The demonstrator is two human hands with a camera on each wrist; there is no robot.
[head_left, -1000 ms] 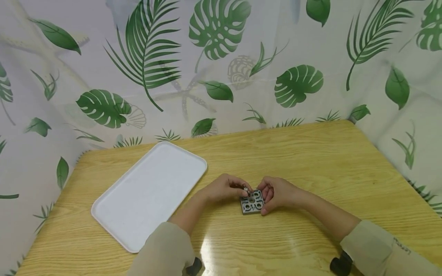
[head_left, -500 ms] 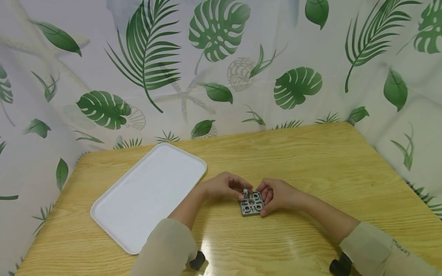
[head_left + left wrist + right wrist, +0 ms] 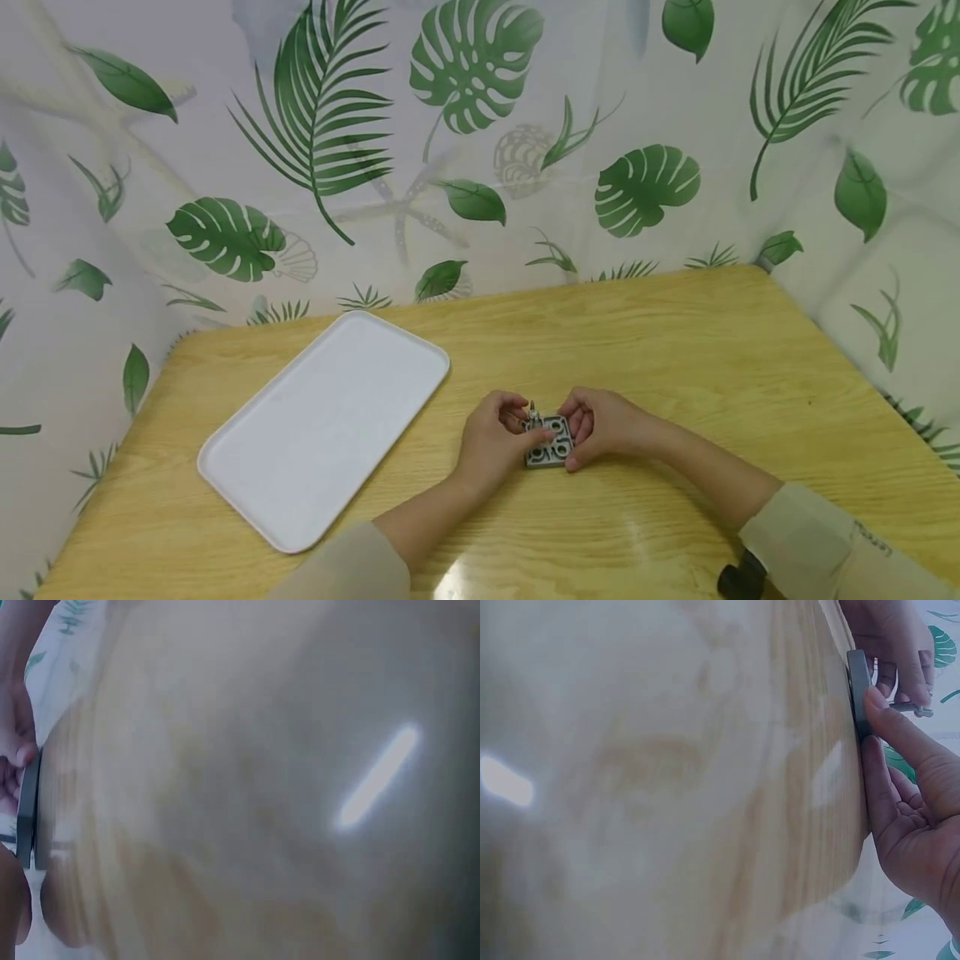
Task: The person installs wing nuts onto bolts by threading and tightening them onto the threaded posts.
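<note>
The tray (image 3: 330, 417) lies on the table (image 3: 675, 358), left of the plate (image 3: 555, 446), before the cloth (image 3: 480, 158).

Pale wall covering (image 3: 570, 212), printed with green leaves, starfish and shells, rose behind a yellowish wood-grain table (image 3: 660, 342). Bright glare (image 3: 452, 577) lay on its near side.

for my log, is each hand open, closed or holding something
Left hand: partly over the plate; whether it grips cannot be told.
Right hand: holding the plate.

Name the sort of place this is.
Probably an indoor tabletop workspace for small handwork: a wood-grain table, a leaf-printed backdrop behind it, and a square gray part being handled.
</note>
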